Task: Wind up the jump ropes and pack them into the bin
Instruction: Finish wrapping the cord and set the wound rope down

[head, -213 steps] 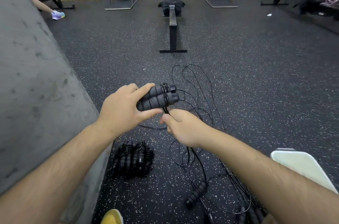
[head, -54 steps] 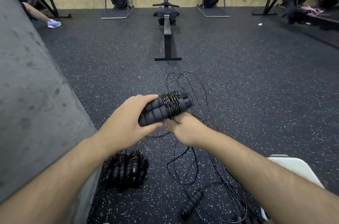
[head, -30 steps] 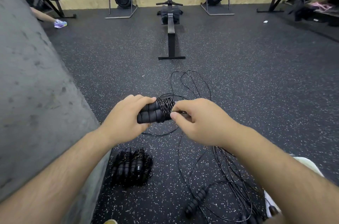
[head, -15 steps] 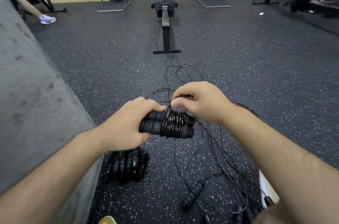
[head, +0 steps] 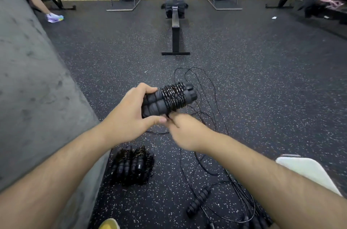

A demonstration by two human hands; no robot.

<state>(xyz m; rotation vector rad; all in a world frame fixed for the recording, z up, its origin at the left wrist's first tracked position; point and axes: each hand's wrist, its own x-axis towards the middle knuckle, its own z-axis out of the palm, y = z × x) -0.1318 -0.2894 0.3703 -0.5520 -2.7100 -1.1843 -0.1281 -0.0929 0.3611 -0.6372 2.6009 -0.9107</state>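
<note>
My left hand grips a pair of black foam jump rope handles, held side by side with several turns of thin black cord wound around them. Just below the handles, my right hand pinches the cord; it is blurred by motion. The loose cord trails from the handles across the floor ahead. A pile of wound jump ropes lies on the floor beside the wall. Another loose handle and tangled cord lie at the lower right. A white bin corner shows at the right.
A grey concrete wall runs along the left. A rowing machine stands ahead on the speckled black floor, with more gym machines along the plywood back wall. Another person's leg and shoe are at the far left.
My right hand has swung from above the handles down to beneath them, carrying the cord around for another turn. The winding on the handles has grown thicker.
</note>
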